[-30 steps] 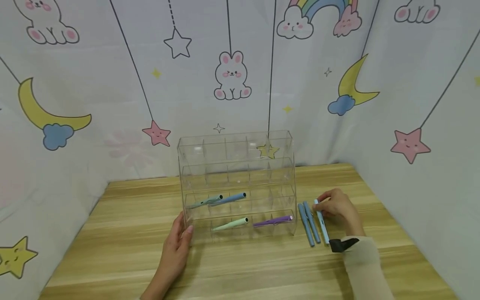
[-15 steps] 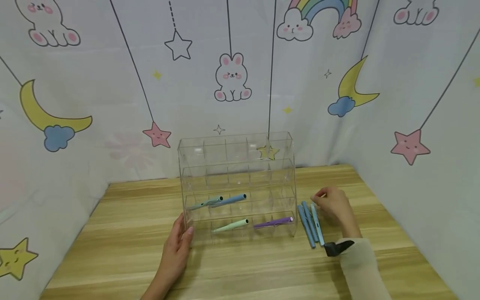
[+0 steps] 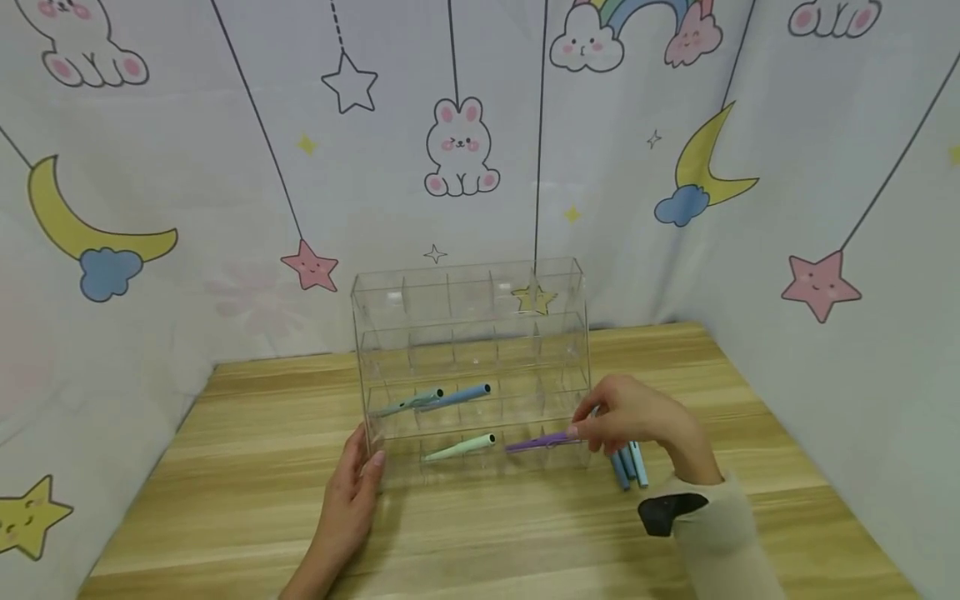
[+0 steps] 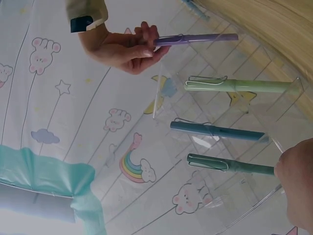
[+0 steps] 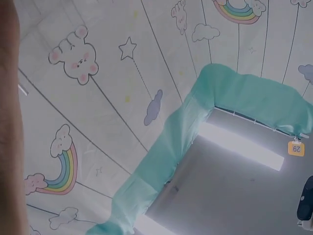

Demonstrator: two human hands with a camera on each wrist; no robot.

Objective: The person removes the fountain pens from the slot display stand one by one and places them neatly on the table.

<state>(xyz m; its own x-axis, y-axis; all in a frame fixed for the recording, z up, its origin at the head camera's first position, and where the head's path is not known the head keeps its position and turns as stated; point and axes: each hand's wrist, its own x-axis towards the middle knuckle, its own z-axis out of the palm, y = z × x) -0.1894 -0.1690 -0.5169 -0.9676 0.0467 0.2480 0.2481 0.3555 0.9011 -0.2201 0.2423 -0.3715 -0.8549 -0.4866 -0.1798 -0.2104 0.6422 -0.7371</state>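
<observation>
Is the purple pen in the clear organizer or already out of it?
Partly in. The right hand pinches one end of the purple pen, whose other end lies in the bottom row of the clear organizer.

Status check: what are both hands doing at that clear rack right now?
Right hand pinches purple pen in clear rack. Left hand steadies rack's corner. Nothing in the way.

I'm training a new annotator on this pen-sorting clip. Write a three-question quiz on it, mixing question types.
1. True or false: the right hand pinches the purple pen.
2. How many pens sit in the clear organizer? A) two B) four C) six
3. What does the left hand touch?

Key: 1 true. 2 B: purple pen, green pen, blue pen, grey-green pen. 3 the organizer's lower left corner.
</observation>
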